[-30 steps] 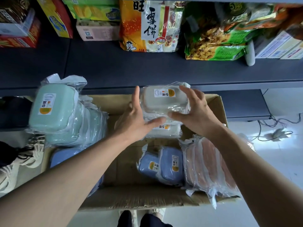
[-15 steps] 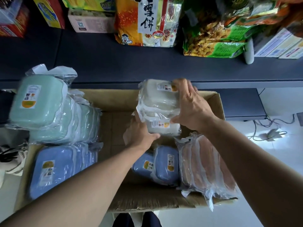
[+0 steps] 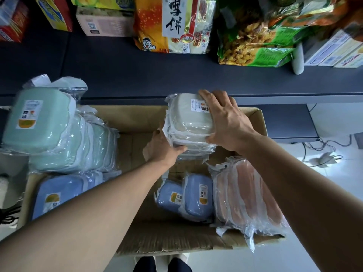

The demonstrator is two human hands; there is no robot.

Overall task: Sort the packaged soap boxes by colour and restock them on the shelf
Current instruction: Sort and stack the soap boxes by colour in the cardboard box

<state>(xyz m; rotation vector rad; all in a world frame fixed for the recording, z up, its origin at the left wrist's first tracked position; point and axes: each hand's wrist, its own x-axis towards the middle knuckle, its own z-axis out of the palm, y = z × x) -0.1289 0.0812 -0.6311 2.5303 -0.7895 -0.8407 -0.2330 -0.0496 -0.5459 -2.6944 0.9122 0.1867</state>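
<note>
A stack of white plastic-wrapped soap boxes (image 3: 188, 122) is held above the open cardboard box (image 3: 176, 242), near the dark shelf's front edge (image 3: 275, 97). My left hand (image 3: 163, 148) grips the stack from below at its left side. My right hand (image 3: 225, 120) grips it over the top and right side, partly covering the label. Inside the cardboard box lie two blue soap boxes (image 3: 188, 195) and a row of pink ones (image 3: 247, 195). At the left sit a pile of green soap boxes (image 3: 49, 128) and a pile of blue ones (image 3: 60, 191).
The dark shelf (image 3: 137, 73) carries snack bags (image 3: 172, 26) and cartons along its back. A lower dark shelf (image 3: 286, 122) is at the right, with cables (image 3: 322, 156) on the white floor. My shoes (image 3: 161, 265) show below the box.
Both hands have closed on the white stack and lifted it out of the cardboard box toward the shelf edge. The view has shifted slightly downward and right.
</note>
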